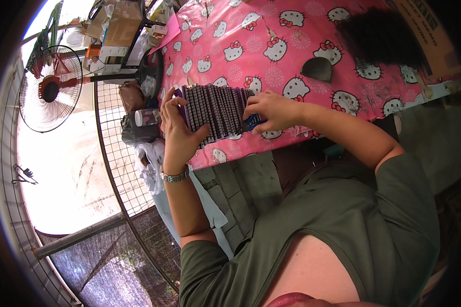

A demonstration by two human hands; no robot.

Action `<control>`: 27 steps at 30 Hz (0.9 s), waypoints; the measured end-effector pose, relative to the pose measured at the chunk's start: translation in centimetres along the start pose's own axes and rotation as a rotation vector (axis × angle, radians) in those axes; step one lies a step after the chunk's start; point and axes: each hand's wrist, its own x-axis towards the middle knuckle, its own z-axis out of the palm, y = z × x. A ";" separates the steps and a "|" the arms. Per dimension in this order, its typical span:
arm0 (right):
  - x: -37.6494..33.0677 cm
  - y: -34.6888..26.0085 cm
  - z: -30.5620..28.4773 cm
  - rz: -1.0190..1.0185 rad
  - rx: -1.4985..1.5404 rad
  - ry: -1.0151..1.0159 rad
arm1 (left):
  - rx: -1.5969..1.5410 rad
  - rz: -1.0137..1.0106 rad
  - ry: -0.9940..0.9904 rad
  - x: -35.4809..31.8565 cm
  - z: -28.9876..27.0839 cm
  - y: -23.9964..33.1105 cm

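A tight row of thin dark strips with pale purple edges (217, 110) lies on a table covered by a pink cloth printed with cartoon cats (271, 46). My left hand (178, 128), with a metal watch on its wrist, cups the row's left end, thumb over the top. At the other end my right hand (271, 110) grips the row with its fingers curled over the strips. A small blue piece (251, 123) shows under those fingers. The two hands squeeze the row between them.
A dark half-round object (317, 69) and a pile of black fibrous stuff (381, 36) lie farther off on the cloth. Brown cardboard (425, 30) sits at the far right. A standing fan (51, 89), a wire mesh panel (115, 153), a white-capped jar (148, 117) and boxes (122, 23) are to the left.
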 end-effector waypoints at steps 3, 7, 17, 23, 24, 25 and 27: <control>0.2 0.1 -0.2 -0.015 0.001 0.026 | -0.017 -0.003 0.004 0.0 0.0 -0.1; 0.2 -0.2 -0.4 -0.011 0.001 0.026 | -0.002 0.001 -0.003 0.1 -0.1 0.1; 0.2 -0.1 -0.6 -0.036 0.048 0.048 | -0.002 0.023 0.007 0.0 -0.2 0.2; 1.4 -1.2 -1.5 0.311 0.147 -0.280 | 0.021 0.004 -0.007 -0.1 -0.2 0.1; 1.6 -1.3 -1.6 0.341 0.152 -0.307 | 0.023 0.005 -0.007 -0.2 -0.2 0.0; 1.7 -1.3 -1.7 0.374 0.155 -0.332 | 0.022 0.010 -0.004 -0.2 -0.1 -0.1; 1.4 -0.8 -1.7 0.277 0.092 -0.235 | 0.019 0.018 0.001 -0.2 0.0 -0.2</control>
